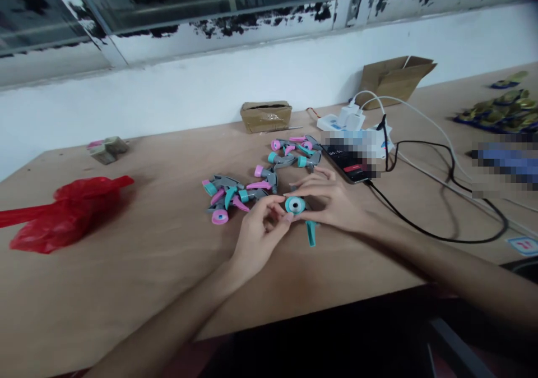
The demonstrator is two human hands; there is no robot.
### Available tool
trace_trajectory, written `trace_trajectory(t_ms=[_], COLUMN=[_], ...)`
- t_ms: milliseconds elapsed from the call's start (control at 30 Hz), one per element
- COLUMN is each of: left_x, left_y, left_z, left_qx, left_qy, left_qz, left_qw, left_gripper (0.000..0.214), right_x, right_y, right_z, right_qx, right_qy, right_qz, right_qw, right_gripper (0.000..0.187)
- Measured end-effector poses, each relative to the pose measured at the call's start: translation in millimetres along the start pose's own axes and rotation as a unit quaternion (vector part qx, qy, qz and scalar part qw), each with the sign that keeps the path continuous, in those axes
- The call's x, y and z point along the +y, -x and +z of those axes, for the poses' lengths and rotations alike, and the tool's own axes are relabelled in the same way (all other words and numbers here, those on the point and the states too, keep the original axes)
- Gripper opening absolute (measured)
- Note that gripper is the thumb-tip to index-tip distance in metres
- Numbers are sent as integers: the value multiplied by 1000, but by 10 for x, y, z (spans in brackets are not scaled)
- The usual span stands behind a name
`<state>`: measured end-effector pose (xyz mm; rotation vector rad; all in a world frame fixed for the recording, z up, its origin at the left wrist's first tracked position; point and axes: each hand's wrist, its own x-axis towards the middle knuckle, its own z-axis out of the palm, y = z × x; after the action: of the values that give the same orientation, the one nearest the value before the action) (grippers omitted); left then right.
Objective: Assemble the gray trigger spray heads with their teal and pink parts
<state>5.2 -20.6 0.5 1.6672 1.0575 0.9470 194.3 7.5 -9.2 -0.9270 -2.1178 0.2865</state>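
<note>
Between my two hands is a trigger sprayer point(295, 204), its round teal collar facing me and its teal trigger hanging down below. My left hand point(265, 221) pinches the collar from the left with thumb and forefinger. From the right, my right hand point(332, 201) grips the sprayer, its fingers hiding most of the grey body. Just beyond my hands lies a loose pile of grey trigger sprayers point(227, 190) with pink or teal collars and triggers. More sprayers point(290, 152) lie farther back, near the phone.
A lit phone point(347, 162) lies behind my right hand, its black cable looping right. Behind it are a white power strip point(330, 123), a small cardboard box point(266, 116) and an open carton point(395, 81). A red plastic bag point(69, 212) lies left. Gold-and-blue items point(500, 111) sit far right.
</note>
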Motion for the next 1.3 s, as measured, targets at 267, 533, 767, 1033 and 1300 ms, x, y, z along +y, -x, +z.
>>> trace_trajectory(t_ms=[267,533,767,1033,1300], left_x=[-49,-56,-52,-83,-136], left_y=[23,7,-18,-34,0], left_z=[54,10,-31,-58,22], left_qx=[-77,-114,-136,-146,-114], left_qy=[138,59,-5,35,66], left_qz=[-97,-105,-97,-69,-95], left_qw=[983,986,986,986,987], left_gripper=[26,34,26,25,24], right_x=[-104,-76,-92,-153,-85], right_y=[96,148,163,109,-273], right_z=[36,36,75,67,-214], right_qx=[-60,-72,-60,-103,-162], right_qy=[18,-14,-8,0,-176], right_qz=[-22,-26,-28,24,102], right_qw=[998,997,998,994,966], right_gripper=[33,30,31,28,43])
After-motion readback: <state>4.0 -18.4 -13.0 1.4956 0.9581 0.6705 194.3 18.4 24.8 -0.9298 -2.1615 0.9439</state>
